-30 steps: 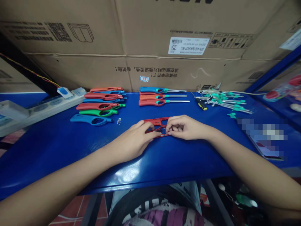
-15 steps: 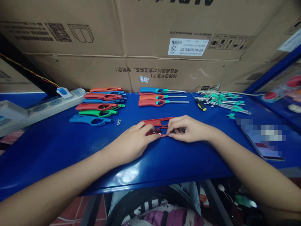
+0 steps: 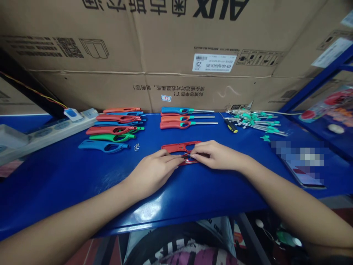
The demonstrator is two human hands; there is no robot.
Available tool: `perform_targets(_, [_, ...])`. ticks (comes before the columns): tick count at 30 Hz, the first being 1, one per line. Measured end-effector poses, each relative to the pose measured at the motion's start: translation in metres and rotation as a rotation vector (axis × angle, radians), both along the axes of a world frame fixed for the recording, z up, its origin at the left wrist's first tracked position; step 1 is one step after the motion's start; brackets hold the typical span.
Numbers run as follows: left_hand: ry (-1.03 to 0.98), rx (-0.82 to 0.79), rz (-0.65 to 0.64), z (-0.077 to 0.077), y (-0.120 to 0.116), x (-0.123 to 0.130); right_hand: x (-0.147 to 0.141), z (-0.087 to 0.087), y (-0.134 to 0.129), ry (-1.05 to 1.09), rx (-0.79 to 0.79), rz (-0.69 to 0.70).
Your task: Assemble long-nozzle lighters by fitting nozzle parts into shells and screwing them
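Observation:
Two red lighter shell halves lie before me on the blue table. The upper red shell half (image 3: 176, 147) shows its inner side and trigger opening, with nobody's fingers on its left part. The lower red shell half (image 3: 190, 161) is partly covered by both hands. My left hand (image 3: 154, 169) is closed, its thumb and fingertips pressed together on the left end of that lower half. Over its right end, my right hand (image 3: 216, 154) pinches with thumb and forefinger; what is in the pinch is too small to make out. A small dark part sits between the fingertips.
Several coloured lighter shells (image 3: 103, 146) are stacked at left, beside tiny screws (image 3: 136, 147) and a power strip (image 3: 63, 125). Lighters with metal tubes (image 3: 187, 125) lie at the back. A screwdriver (image 3: 230, 126), green-ended rods (image 3: 256, 119) and a phone (image 3: 306, 169) are at right.
The view has tilted up slightly. My left thumb and fingers have drawn together, and my right fingertips have shifted up a little, so more of the lower shell half's edge shows.

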State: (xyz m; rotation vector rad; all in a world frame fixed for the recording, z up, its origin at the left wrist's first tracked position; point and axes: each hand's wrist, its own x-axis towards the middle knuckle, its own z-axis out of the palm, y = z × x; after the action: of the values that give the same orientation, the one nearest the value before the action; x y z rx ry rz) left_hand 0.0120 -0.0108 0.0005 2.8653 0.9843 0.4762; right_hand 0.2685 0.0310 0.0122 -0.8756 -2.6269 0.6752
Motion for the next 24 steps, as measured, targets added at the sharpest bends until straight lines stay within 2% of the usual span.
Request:
perform_targets(7, [-0.047,-0.041,0.029,-0.001,0.002,0.0,-0.001,-0.001,-0.001,0.017,0.028,-0.022])
perform_targets(14, [0.072,0.035,-0.004,0.004,-0.002,0.003,-0.002,-0.001,-0.001,0.087,-0.009,-0.008])
perform_targets(17, [0.056,0.053,0.033,0.003,-0.003,0.004,0.007,0.0,0.007,0.195,0.135,-0.052])
perform_targets(19, [0.02,0.056,0.078,0.001,-0.002,0.003,0.022,0.003,0.018,0.24,0.302,-0.188])
perform_targets(21, [-0.015,0.065,0.1,0.0,-0.001,0.001,0.044,0.007,0.033,0.218,0.411,-0.458])
perform_targets(24, [-0.04,0.08,0.082,0.0,-0.001,-0.001,0.085,0.012,0.055,0.175,0.486,-0.839])
